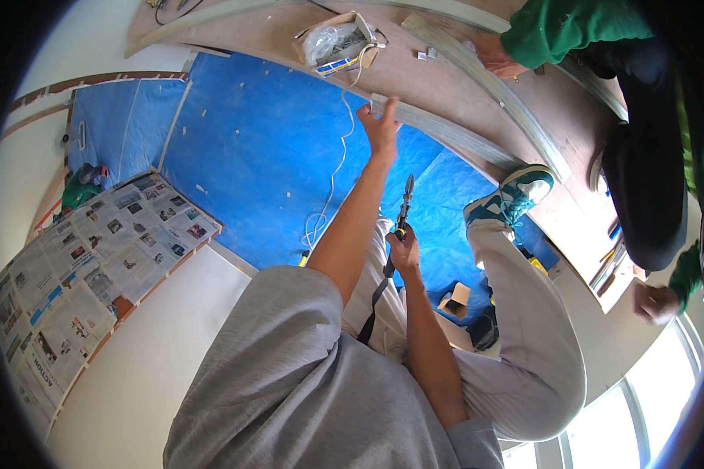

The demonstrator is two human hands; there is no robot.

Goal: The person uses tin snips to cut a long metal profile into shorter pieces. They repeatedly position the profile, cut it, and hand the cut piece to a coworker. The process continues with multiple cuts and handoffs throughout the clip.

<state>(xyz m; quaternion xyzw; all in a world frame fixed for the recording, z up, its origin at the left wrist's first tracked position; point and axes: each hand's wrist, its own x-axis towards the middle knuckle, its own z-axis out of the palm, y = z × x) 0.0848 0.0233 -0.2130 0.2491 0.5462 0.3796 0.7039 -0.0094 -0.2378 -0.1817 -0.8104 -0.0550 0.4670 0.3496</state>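
Note:
My left hand [381, 134] reaches forward, thumb and fingers spread, at the near-left end of a long grey metal channel [454, 133]. Whether its fingers touch that end is hard to tell. Closer to my body, my right hand [403, 250] is closed round a pair of dark snips [406, 205] with yellow on the grip. Their narrow head points away from me, and a black strap [376, 305] hangs below the hand. My shoe [515, 197] is beside the channel's other end.
A co-worker's hand [498, 58] rests at a second metal channel [497, 90]; their other hand [655, 303] is at the right. An open box [338, 45] holds a plastic bag and small metal parts. A white cable [344, 148] crosses the blue sheet [266, 117]. Newspaper [102, 266] covers a surface at left.

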